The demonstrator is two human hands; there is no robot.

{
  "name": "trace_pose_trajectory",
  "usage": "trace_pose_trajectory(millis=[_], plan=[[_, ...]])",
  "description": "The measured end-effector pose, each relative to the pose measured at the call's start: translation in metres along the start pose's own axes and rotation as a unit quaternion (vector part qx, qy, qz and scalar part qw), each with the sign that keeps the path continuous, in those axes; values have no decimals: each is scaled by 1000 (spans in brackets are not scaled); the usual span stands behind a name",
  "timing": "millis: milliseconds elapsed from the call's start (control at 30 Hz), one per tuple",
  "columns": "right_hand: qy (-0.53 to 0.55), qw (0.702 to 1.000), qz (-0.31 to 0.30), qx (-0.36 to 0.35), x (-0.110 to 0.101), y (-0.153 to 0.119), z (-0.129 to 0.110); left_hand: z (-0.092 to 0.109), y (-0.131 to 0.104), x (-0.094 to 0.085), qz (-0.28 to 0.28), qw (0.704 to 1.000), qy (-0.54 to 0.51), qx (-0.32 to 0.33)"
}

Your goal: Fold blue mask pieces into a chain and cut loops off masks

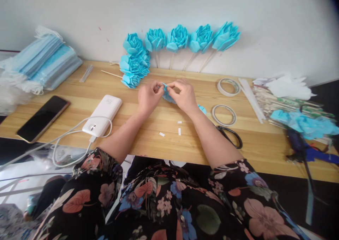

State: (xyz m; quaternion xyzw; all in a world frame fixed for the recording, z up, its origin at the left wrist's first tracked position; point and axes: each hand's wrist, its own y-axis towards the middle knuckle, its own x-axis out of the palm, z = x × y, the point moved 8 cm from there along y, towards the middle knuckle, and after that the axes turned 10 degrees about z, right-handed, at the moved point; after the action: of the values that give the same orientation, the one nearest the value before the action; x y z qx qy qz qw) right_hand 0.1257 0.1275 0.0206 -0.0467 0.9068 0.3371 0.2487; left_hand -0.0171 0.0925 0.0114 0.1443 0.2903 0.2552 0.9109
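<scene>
Both hands meet over the middle of the wooden table. My left hand (148, 95) pinches one side of a small blue petal piece (165, 85) between thumb and fingertips. The other side of that piece is pinched by my right hand (184, 95). Just below the fingers lies more blue crepe-like material (168, 96), partly covered by my right hand. Another bit of blue material (202, 109) shows beside my right wrist. Nearer to me, several small white strips (179, 131) lie on the wood.
Finished blue flowers (177, 39) on sticks lean against the wall, with more heaped (134, 65) left. Left are masks (46, 61), a phone (43, 118) and a cabled power bank (102, 115). Right are tape rolls (224, 115), black-handled scissors (234, 137) and a blue glue gun (304, 150).
</scene>
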Motion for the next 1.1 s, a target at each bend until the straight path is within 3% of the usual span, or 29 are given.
trace_pose_trajectory(millis=[1100], plan=[[-9, 1000, 8, -21, 1, 0, 0, 1, 1, 2, -4, 998, 52, 38]])
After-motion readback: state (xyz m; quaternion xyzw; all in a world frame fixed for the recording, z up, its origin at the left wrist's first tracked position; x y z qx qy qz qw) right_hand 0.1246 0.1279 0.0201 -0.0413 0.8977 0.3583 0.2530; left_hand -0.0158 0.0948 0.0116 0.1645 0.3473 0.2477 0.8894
